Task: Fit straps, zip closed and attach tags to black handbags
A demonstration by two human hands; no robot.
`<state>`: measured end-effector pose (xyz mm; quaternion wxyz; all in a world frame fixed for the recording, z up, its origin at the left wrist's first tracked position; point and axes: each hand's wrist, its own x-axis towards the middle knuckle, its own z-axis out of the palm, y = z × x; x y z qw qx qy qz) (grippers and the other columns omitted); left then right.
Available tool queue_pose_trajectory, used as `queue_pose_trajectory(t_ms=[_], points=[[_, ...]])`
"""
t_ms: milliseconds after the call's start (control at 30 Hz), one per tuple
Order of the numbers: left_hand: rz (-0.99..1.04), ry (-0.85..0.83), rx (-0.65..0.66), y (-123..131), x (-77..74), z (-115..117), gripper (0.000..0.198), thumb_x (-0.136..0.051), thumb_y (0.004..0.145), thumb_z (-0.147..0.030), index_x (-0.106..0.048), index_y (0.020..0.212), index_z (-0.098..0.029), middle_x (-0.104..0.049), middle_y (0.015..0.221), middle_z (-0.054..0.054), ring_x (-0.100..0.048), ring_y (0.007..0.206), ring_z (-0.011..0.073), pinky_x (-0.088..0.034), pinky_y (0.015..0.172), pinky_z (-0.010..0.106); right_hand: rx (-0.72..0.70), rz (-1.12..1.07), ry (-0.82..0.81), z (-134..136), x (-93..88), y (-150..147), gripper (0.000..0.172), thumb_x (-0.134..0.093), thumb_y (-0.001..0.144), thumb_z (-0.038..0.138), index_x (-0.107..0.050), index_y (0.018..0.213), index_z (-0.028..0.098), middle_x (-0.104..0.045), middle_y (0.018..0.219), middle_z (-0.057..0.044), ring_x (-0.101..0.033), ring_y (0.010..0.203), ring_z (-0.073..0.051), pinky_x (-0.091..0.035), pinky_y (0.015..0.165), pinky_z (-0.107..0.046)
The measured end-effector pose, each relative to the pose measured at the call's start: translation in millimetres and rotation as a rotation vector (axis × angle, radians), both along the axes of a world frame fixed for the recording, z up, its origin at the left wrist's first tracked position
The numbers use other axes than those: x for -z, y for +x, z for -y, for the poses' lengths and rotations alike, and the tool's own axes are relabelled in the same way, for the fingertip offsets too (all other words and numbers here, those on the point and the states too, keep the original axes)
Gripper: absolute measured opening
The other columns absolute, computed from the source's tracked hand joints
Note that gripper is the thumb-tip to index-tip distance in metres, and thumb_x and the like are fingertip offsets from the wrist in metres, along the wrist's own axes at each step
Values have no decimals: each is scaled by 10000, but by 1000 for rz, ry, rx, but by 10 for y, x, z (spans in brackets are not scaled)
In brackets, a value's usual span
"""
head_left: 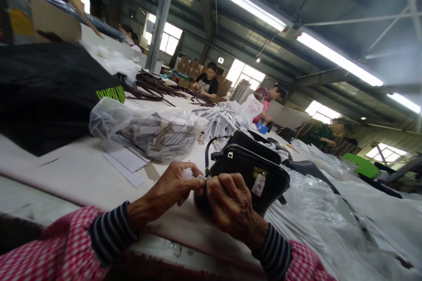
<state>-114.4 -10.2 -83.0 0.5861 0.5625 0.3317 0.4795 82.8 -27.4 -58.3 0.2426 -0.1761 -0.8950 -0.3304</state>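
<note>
A black handbag stands tilted on the table in front of me, with a zip pull and a gold-coloured clasp partly covered by a whitish film. At the bag's left side, my left hand is closed in a pinch on a small piece of white wrapping. My right hand is closed against the lower left of the bag, its fingertips close to the left ones. What lies inside the right fingers is hidden. A thin black strap rises from the bag just beyond both hands.
Left of the bag lies a clear plastic bag of flat pieces, with white cards beside it. A large black sheet covers the far left. Plastic sheeting spreads at right. Dark straps lie farther back; several people work beyond.
</note>
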Motion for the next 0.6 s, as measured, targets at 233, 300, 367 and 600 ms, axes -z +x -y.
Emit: queue_pose_trajectory(t_ms=[233,300,367,600], points=[[105,-166,202,-59,18,-59,269,-676,851,-374,-663,811,-108,-682,721,82,-366,460,48,-177,398,170,-26,-26,-38,11,1,11,257,-430,985,59,-683,960,95,-648,942,-109,-507,890,-218,-372,683,-390],[92,-190,238,-44,16,-71,332,-615,894,-422,-675,812,-106,-674,708,92,-372,465,61,-151,398,186,-27,-33,-52,19,-2,16,253,-436,982,56,-684,954,98,-641,936,-104,-510,885,-215,-374,691,-390],[41,-174,263,-29,19,-77,384,-588,908,-450,-681,783,-98,-657,673,90,-371,453,65,-157,395,196,-25,-37,-57,22,-2,16,253,-442,980,59,-680,909,106,-634,938,-106,-512,883,-216,-375,695,-392],[-20,-96,289,-57,-1,-48,381,-638,882,-460,-643,715,-117,-646,645,57,-340,400,51,-209,373,185,-45,-63,-72,17,9,25,210,-485,965,58,-678,898,105,-639,953,-107,-506,883,-215,-376,702,-388]])
